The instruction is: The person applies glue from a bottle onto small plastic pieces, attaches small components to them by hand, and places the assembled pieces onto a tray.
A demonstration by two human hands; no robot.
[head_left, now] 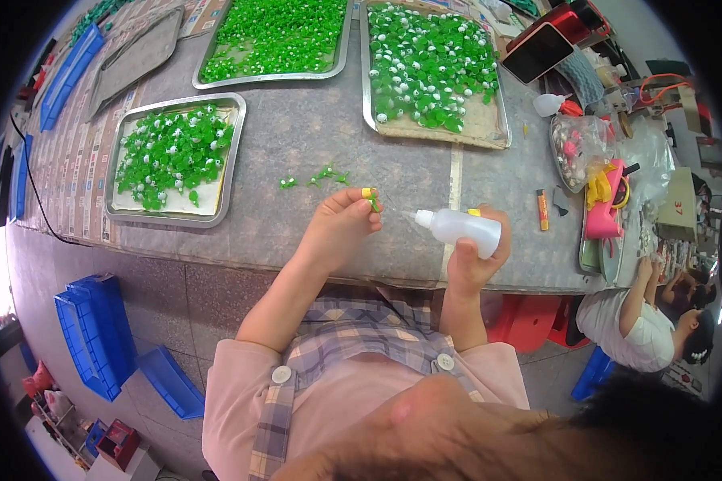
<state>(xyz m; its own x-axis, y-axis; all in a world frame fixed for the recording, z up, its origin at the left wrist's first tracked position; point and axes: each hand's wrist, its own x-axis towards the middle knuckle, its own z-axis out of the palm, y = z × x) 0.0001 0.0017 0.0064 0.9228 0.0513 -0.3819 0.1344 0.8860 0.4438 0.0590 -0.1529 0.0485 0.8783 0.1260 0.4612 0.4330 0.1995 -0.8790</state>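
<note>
Left hand (338, 228) pinches a tiny green piece (375, 205) above the table (297, 136), probably light, stiffness too small to tell, best edge-held; right hand (480, 258) wraps a likely light, squeezable bottle (460, 227), best gripped mid-body.

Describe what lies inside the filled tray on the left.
The tray holds a heap of green-and-white pieces, with a pale liner showing along parts of its edge. The heap covers the liner's middle, and its own lower layers cannot be seen.
</note>
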